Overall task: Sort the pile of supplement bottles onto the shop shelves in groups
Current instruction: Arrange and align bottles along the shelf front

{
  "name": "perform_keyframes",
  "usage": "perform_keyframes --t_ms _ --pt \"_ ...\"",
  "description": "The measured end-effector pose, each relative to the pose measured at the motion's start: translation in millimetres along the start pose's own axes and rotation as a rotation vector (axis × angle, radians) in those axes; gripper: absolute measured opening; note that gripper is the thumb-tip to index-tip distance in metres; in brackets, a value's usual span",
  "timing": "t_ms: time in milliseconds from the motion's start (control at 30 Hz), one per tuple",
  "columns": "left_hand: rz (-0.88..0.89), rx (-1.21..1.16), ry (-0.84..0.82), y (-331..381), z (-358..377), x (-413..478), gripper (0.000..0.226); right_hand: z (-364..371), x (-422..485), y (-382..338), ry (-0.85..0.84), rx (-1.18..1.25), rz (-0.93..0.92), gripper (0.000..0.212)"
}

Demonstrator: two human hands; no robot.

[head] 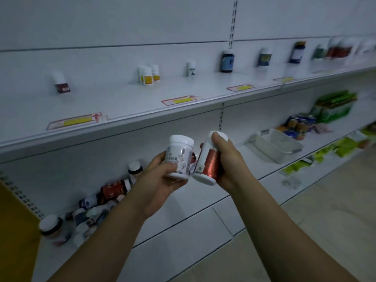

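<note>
White plastic bottle [180, 155], pale label, sits gripped in the left hand [158, 180]; the right hand [228, 159] clasps a red-labelled bottle [209, 163], thumb partly covering its cap. Pile [91, 202] on the lower shelf [193, 202] lies blurred.

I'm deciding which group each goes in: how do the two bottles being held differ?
The pale-label bottle, in the left hand, is squat with a wide cap; the red-label bottle, in the right hand, is slimmer. The pale-label bottle is nearly upright; the red-label bottle leans more. Both are white with white caps.
</note>
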State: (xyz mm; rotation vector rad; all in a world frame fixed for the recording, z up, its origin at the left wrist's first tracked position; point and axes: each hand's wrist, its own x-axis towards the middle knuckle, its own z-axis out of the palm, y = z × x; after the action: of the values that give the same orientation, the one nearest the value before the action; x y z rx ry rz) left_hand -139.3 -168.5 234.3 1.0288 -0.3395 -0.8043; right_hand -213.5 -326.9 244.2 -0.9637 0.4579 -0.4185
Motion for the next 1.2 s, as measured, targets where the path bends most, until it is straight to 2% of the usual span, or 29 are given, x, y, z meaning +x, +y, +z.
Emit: perform_keyframes --t_ms 133,300,433,567,733,967,1100,1200 --pt "-0.011 0.016 -0.111 -21.2 72.8 19.5 0.039 -56.2 -13.4 -47.8 0.055 -0.033 -0.113 0.022" --pt "-0.021 0.031 -0.217 -64.5 175.6 46.2 0.042 -154.3 -31.6 -109.6 0.131 -0.079 -0.27 0.042" --pt "-0.013 0.101 -0.281 -100.9 255.4 67.7 0.043 -231.8 -48.2 -158.0 0.265 -0.142 -0.339 0.038" --pt "-0.029 0.109 -0.315 -130.7 325.2 85.3 0.047 -286.8 -70.0 -203.6 0.279 -0.089 -0.338 0.031" --pt "-0.033 0.121 -0.385 -155.1 389.9 115.8 0.057 -346.8 -72.8 -254.7 0.34 -0.143 -0.519 0.032" --pt "-0.026 0.094 -0.497 -181.9 460.2 187.0 0.061 -416.8 -29.3 -309.2 0.365 0.061 -0.449 0.043" --pt "-0.019 0.071 -0.518 -199.9 492.2 256.9 0.059 -454.4 19.7 -340.6 0.366 0.05 -0.377 0.05" --pt "-0.011 0.06 -0.527 -209.5 522.9 313.5 0.067 -482.1 61.6 -372.1 0.354 -0.149 -0.46 0.022"
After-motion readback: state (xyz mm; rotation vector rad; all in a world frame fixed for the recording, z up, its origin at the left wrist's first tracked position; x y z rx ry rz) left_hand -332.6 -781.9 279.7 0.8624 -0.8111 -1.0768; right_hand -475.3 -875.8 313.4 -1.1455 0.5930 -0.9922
